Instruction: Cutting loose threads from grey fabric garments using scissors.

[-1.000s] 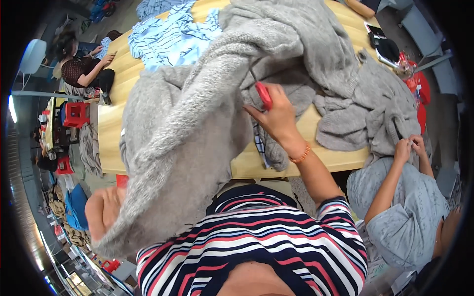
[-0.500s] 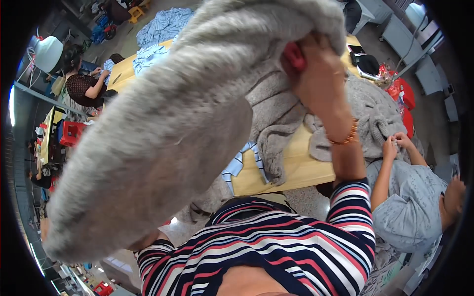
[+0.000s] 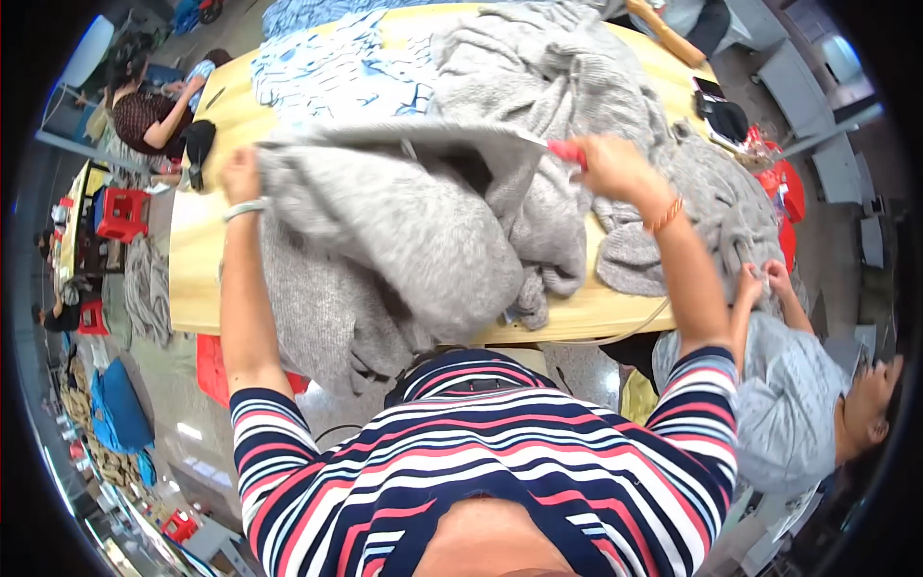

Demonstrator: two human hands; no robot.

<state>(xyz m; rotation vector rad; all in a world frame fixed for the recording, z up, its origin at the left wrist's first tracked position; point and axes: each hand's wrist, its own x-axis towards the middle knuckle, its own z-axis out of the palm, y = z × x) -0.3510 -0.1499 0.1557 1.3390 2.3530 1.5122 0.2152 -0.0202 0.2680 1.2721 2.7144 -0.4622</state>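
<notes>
While the upper left corner of a grey knit garment is gripped in the left hand, a red tool is clasped in the fingers of the right hand. The far edge of the garment is spread between the two hands, with its right end brought close to the red tool; whether cloth is also pinched by the right hand cannot be told, since that part is blurred. A pale band is worn on the left wrist, an orange bracelet on the right. Below the raised edge, the garment is bunched in thick folds over a wooden table, and its lower part is draped past the near edge, in front of the wearer's striped shirt. Beyond it, a heap of grey knitwear is spread across the tabletop, with blue-and-white striped cloth laid to its left. On the right, another grey knit piece is heaped, its near end held by a co-worker in a light grey top. Past the table's left side, bluish fabric is handled by a person in a dark patterned top. A red stool is seen farther left.
</notes>
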